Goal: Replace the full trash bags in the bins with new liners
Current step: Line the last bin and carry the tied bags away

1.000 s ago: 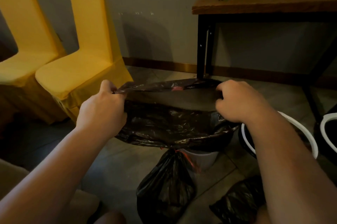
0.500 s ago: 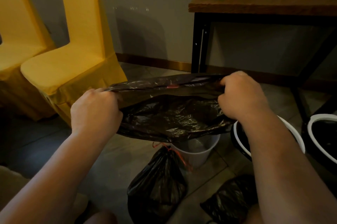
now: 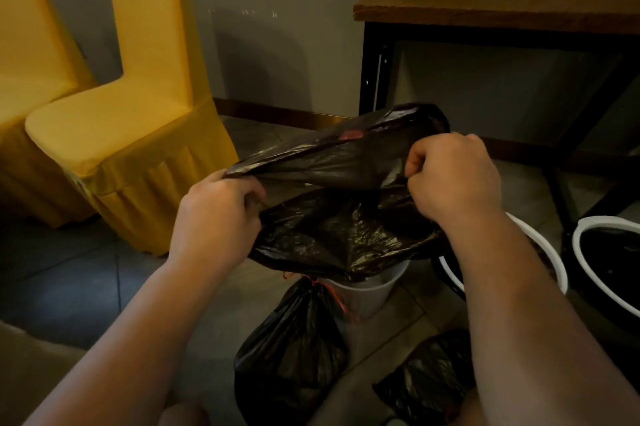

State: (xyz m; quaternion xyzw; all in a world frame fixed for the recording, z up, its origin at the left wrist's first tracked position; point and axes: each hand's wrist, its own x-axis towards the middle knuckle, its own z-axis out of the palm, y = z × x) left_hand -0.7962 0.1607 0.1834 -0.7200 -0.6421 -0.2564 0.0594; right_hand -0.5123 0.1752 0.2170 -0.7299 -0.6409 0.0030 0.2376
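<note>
A new black liner (image 3: 341, 217) is stretched in the air between my hands, its mouth partly spread. My left hand (image 3: 216, 223) grips its left edge and my right hand (image 3: 453, 176) grips its right edge. Directly below it stands a small white bin (image 3: 363, 290), mostly hidden by the liner. A full black trash bag (image 3: 291, 356) tied with a red drawstring sits on the floor in front of the bin. A second black bag (image 3: 426, 380) lies at the lower right, partly behind my right forearm.
Two white-rimmed bins with black liners (image 3: 540, 249) (image 3: 609, 259) stand at the right under a wooden table with black legs (image 3: 485, 6). Two yellow-covered chairs (image 3: 131, 120) stand at the left against the wall. The floor is grey tile.
My hands have pulled the liner's rim apart and its far edge has lifted higher at the right. The view has shifted closer and slightly left.
</note>
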